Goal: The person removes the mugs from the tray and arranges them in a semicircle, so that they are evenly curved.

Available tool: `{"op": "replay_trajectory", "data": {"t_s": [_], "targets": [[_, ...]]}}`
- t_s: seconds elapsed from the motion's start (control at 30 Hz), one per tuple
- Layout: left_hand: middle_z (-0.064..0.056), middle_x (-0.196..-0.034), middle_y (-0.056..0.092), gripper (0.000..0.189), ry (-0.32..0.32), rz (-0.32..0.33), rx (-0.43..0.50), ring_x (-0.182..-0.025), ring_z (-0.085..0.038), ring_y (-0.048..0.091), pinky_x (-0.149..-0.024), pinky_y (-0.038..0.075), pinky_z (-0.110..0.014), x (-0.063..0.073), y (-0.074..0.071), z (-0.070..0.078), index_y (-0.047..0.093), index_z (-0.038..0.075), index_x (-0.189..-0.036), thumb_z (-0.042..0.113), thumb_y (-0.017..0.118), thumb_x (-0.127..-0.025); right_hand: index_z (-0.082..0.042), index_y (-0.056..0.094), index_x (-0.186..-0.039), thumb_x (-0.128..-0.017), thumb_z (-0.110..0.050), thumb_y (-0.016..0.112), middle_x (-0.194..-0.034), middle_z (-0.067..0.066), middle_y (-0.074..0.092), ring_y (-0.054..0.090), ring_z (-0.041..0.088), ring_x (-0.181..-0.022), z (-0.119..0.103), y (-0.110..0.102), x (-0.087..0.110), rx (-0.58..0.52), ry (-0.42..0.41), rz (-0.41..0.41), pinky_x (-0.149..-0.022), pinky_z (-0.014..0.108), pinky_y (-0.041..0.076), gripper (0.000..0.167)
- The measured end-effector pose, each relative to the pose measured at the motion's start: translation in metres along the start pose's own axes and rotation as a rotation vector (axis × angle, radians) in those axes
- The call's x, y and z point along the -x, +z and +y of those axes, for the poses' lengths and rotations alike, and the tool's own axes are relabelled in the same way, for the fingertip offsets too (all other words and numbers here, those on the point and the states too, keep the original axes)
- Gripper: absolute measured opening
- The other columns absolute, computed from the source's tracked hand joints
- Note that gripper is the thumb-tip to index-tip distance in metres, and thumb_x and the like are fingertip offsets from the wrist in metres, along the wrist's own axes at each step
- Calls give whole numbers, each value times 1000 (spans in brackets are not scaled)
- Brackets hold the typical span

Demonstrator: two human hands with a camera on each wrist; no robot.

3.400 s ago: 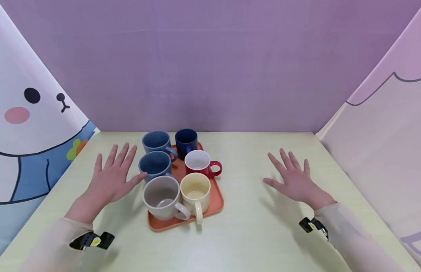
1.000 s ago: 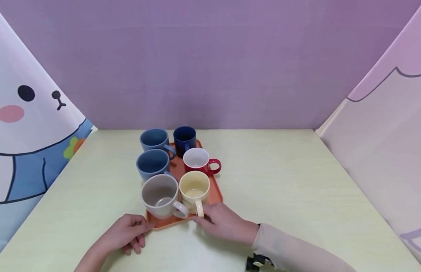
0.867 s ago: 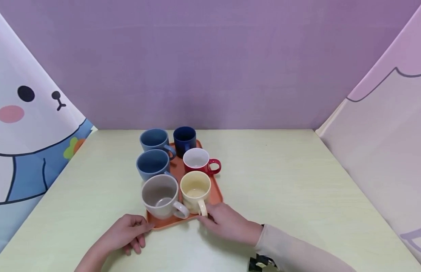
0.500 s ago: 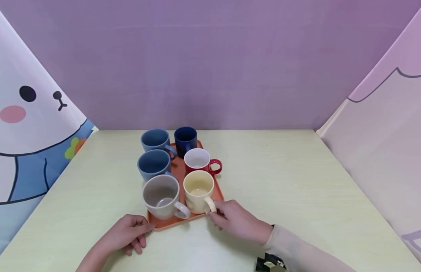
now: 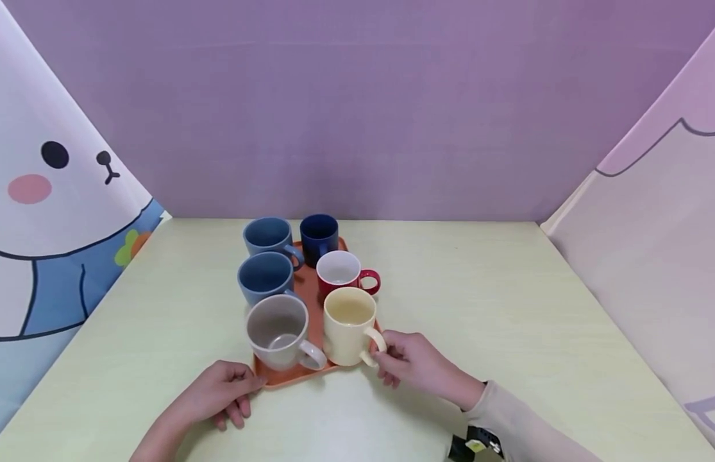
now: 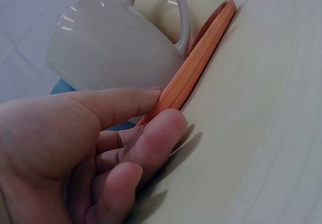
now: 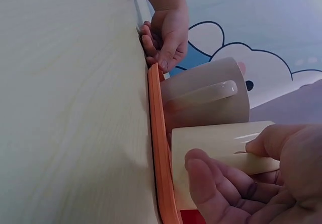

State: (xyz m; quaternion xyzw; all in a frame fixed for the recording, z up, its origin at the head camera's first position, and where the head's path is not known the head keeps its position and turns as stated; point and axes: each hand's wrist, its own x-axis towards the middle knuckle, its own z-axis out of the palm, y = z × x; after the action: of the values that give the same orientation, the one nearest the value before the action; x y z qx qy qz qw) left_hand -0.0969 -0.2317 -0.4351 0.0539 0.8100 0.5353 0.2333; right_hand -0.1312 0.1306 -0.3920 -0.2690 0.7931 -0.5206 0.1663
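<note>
At the near left corner of the orange tray (image 5: 294, 378), my left hand (image 5: 218, 393) pinches the rim between thumb and fingers. My right hand (image 5: 417, 364) holds the pale yellow mug (image 5: 347, 340) by its handle, thumb against it in the right wrist view. This mug stands over the tray's near right corner; whether its base touches the tray I cannot tell. Beside it on the left is a light grey mug (image 5: 273, 343), its handle toward the near right. Behind them stands a red mug (image 5: 370, 282) with a white inside.
Two blue mugs, a nearer one (image 5: 265, 276) and a farther one (image 5: 267, 237), line the tray's left side. A dark blue mug (image 5: 319, 239) stands at its far end. The pale table (image 5: 484, 289) meets a purple backdrop (image 5: 357, 115) behind; printed cloths flank both sides.
Both hands have come from beside the tray to its near edge. Over the last second the right hand has drawn the yellow mug rightward, away from the grey mug. The left hand stays at the corner.
</note>
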Motion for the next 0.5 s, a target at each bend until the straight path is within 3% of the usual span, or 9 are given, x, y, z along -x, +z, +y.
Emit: {"op": "replay_trajectory", "data": {"t_s": [0.33,0.5], "targets": [[-6,-64,64,32,0,2,-5,-51,-20,66,-42,48,-27,0,0,1,65,4,-85,32,61,-100,4,61,-98,-99,-3,60,-77,18,67,66,17,-65,-4,-15,18,-1,-72,52,-57,33,58,7],[-6,-64,64,32,-10,3,-4,-51,-19,65,-42,48,-27,-1,0,0,65,5,-85,33,61,-100,2,60,-95,-99,-3,61,-77,16,68,67,16,-65,-4,-26,25,21,-67,101,-57,33,58,7]]}}
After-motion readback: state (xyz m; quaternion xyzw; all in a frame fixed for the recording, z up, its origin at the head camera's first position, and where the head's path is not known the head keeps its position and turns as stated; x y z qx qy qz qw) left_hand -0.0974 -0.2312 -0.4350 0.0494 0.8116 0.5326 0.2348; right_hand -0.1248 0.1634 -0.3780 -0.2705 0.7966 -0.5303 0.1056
